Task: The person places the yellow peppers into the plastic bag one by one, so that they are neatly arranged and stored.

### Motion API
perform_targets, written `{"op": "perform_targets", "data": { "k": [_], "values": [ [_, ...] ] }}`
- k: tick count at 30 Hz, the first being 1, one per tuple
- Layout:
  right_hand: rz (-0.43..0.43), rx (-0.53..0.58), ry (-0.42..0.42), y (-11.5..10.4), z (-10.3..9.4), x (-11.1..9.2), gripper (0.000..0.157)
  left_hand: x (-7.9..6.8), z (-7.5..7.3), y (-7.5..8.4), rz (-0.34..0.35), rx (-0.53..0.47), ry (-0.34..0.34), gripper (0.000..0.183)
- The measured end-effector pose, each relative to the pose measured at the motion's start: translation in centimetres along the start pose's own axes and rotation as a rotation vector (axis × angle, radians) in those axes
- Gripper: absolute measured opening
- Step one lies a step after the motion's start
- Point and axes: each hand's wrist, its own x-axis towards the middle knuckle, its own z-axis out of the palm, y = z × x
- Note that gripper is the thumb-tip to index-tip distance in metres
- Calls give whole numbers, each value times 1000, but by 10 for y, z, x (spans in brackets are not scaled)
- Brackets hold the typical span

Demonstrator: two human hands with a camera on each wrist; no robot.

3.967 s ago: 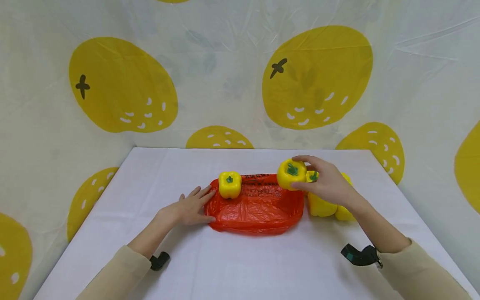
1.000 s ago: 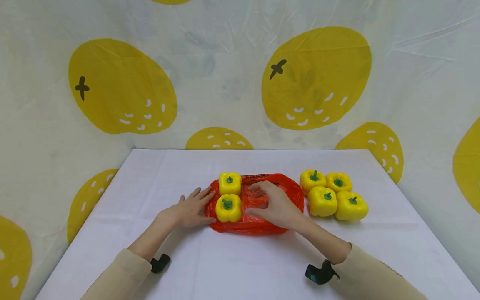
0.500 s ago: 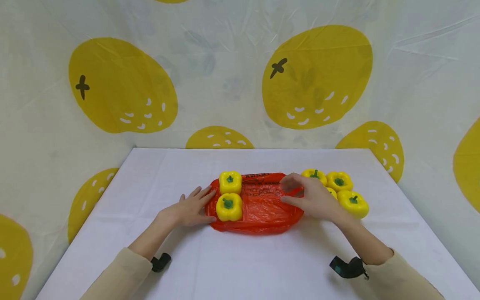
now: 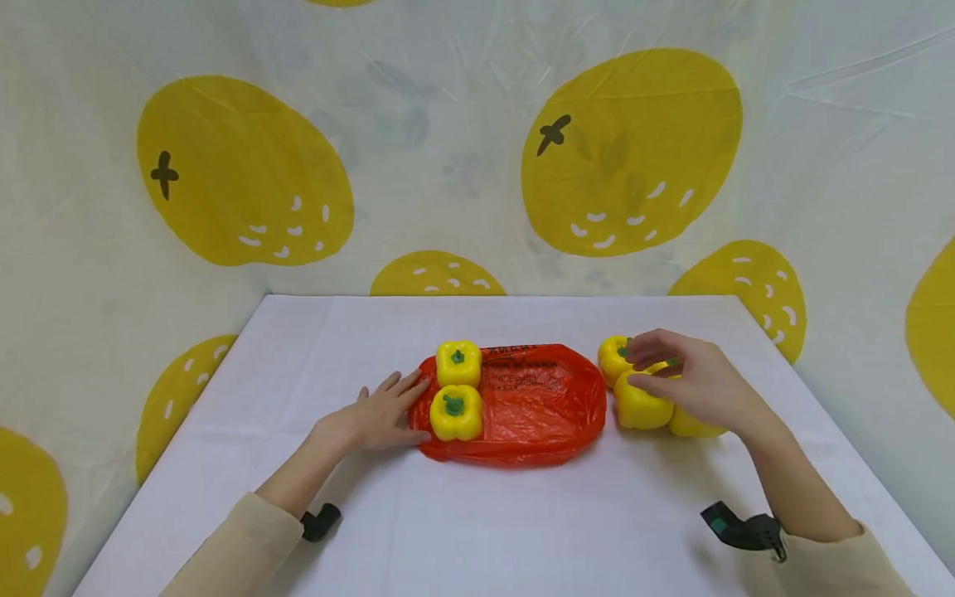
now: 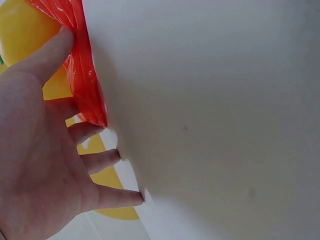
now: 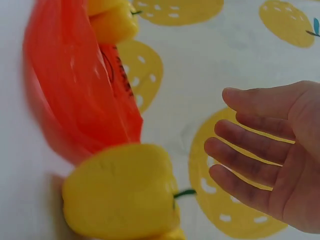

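Over at the right end of the worktop (image 4: pixel 485 522), my right hand (image 4: pixel 694 377) is now above the yellow pepper cluster, fingers loosely spread with the thumb apart. Half a second ago it was at the right edge of the red bag (image 4: pixel 545 414), so it's swung further right. Also, four seconds back only one pepper sat on that bag while I had another in my grip; now there's a rear pepper (image 4: pixel 458 365) and a front pepper (image 4: pixel 455 414) side by side on its left part. My left hand (image 4: pixel 380 414) hasn't really budged: fingers fanned out, thumb touching the bag's left edge, last two fingertips on the worktop.

As for what's in the way, it's mostly me lol. My right hand hides most of the far-right pepper and part of the near-right pepper (image 4: pixel 695 424). The near-left pepper (image 4: pixel 640 406) and far-left pepper (image 4: pixel 612 358) show better, just beside the bag. Behind everything hangs a pale fruit-print backdrop (image 4: pixel 448 124).
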Motion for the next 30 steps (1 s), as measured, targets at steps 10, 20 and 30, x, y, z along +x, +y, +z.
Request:
{"op": "perform_targets", "data": {
  "k": [10, 20, 30],
  "values": [
    [17, -56, 26, 40, -35, -20, 46, -1, 0, 0, -4, -6, 1, 93],
    [113, -68, -120, 64, -39, -32, 68, -1, -1, 1, 3, -9, 3, 93],
    [155, -70, -206, 73, -35, -37, 77, -1, -1, 1, -1, -8, 5, 93]
  ]
}}
